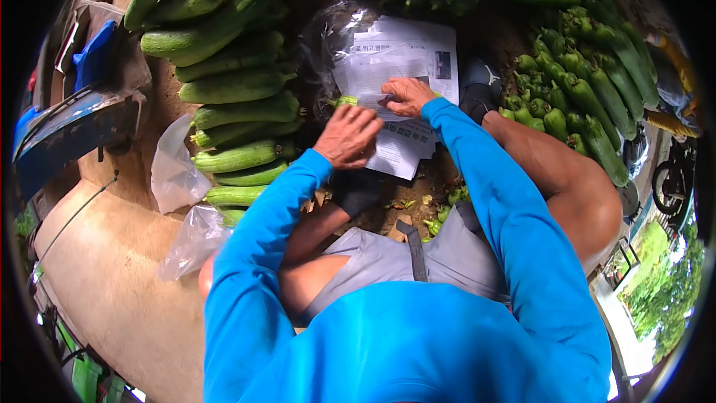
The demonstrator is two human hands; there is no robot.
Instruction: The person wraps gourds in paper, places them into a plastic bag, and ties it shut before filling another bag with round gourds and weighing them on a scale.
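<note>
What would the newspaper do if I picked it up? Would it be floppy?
The newspaper would probably bend and flop, because its sheets look thin. It's likely light for its size, since it seems to be just paper. Its overlapping edges don't line up, so the sheets might slide apart if pushed.

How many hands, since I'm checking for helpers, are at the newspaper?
2: left hand at the left edge of the newspaper, right hand toward its right edge. No others show.

The one head-worn camera looks forward and steeply down, its wide, round view dark at the corners; the blue shirt point(418, 339) sits closest, while the left hand point(348, 138) and right hand point(408, 97) lie farther off, above centre.
</note>
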